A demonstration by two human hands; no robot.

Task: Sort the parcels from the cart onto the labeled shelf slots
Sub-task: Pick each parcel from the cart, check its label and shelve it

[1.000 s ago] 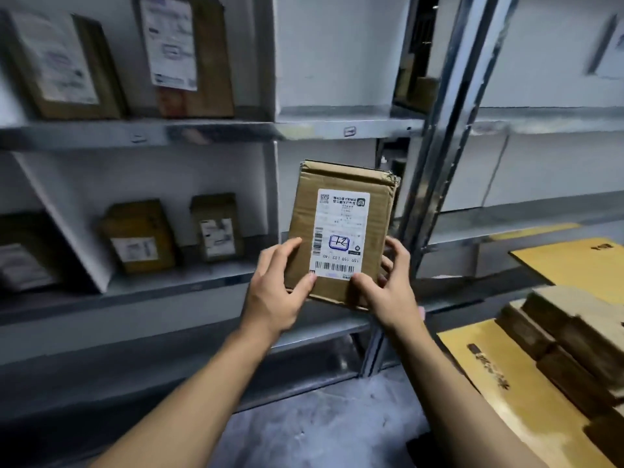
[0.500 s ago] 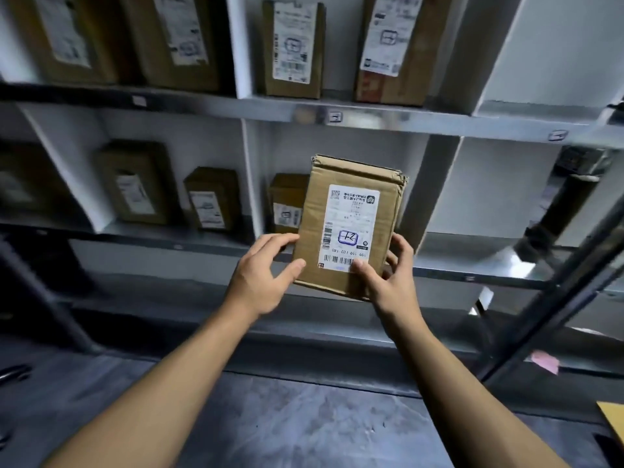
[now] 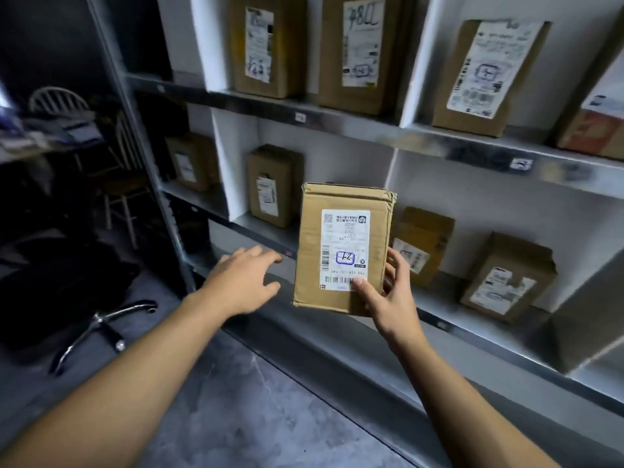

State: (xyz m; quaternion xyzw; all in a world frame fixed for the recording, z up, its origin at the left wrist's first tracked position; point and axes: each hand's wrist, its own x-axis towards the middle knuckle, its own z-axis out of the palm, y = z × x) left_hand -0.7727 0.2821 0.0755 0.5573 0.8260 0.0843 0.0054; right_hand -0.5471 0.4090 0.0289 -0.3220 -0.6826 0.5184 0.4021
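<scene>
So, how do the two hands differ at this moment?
The right hand grips the parcel at its lower right corner, thumb on the label; the left hand holds nothing, apart from it. The right hand's fingers curl behind it; the left hand's are spread and nearly straight. Both are bare and raised before the shelf.

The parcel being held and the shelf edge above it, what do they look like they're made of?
Parcel: brown cardboard, likely corrugated, matte, judging by its creased, frayed top edge; its label looks like white printed paper. Shelf edge: probably sheet metal, bare silvery-grey, since it shows blurred bright reflections.
</scene>
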